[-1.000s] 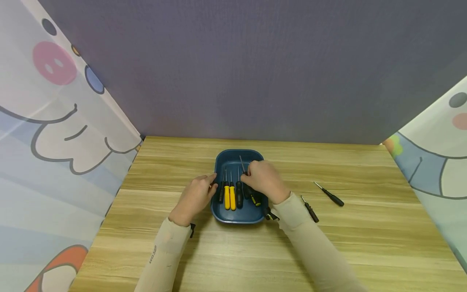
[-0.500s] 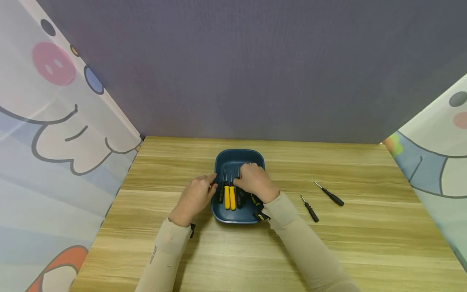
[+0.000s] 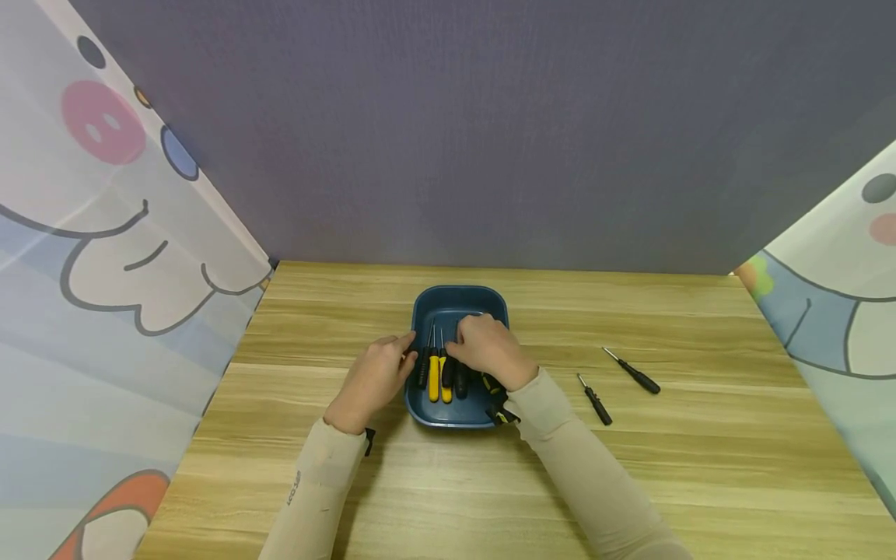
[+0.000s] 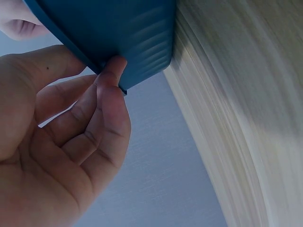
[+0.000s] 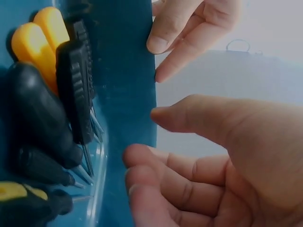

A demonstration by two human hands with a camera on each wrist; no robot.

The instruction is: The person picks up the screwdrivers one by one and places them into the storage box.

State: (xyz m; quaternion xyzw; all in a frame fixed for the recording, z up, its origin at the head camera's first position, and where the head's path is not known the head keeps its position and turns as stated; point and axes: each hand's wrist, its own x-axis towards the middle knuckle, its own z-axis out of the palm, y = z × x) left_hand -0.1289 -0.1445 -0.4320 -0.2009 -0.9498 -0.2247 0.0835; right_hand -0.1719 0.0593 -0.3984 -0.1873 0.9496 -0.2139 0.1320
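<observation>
A blue tray point(image 3: 437, 416) holds several screwdrivers lying side by side. My left hand point(image 3: 374, 377) grips its left rim, thumb and fingertips pinching the edge in the left wrist view. Over the tray, my right hand point(image 3: 488, 346) has its thumb and fingers point(image 5: 142, 156) spread apart, with nothing between them. A ribbed black screwdriver point(image 5: 73, 90) lies across the yellow-handled screwdrivers point(image 5: 35, 40), just beside these fingertips. Next to it rest a thick black screwdriver point(image 5: 42, 104), a smaller black one point(image 5: 42, 165) and a black-and-yellow one point(image 5: 28, 203). In the head view the right hand hides several shafts.
Two black screwdrivers, one nearer point(image 3: 595, 400) and one farther point(image 3: 633, 373), lie on the wooden table point(image 3: 448, 498) right of the tray. A grey partition point(image 3: 490, 140) stands behind the table, and cartoon-printed cloth point(image 3: 105, 257) hangs at both sides.
My right hand moved left over the tray with a black screwdriver, which now lies over a yellow handle, released. The left hand stays at the rim.
</observation>
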